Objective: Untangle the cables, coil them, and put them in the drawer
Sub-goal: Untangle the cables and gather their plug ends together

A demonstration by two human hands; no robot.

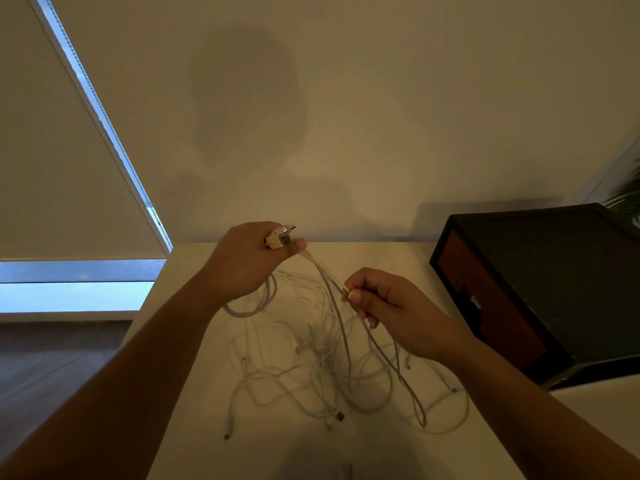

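I have the left hand [249, 263] raised at centre frame, its grip curled tight round a bunch of plug ends [281, 237]. I count at least three, though the light is dim and I may be missing one. The right hand [394, 313], lower and to the right, pinches one strand [323, 271] between thumb and forefinger.

That strand runs diagonally from the left grip down-right to the right pinch, then drops into the cables [325, 372] lying loose and tangled on the counter [242, 459] at lower centre. The tangle lies below and between both hands, so I judge the next pull should follow that diagonal.

How many cables are in the tangle I cannot tell. There is one dark drawer unit [540, 278] at the right edge, drawer closed, and the right hand is nearer to it.
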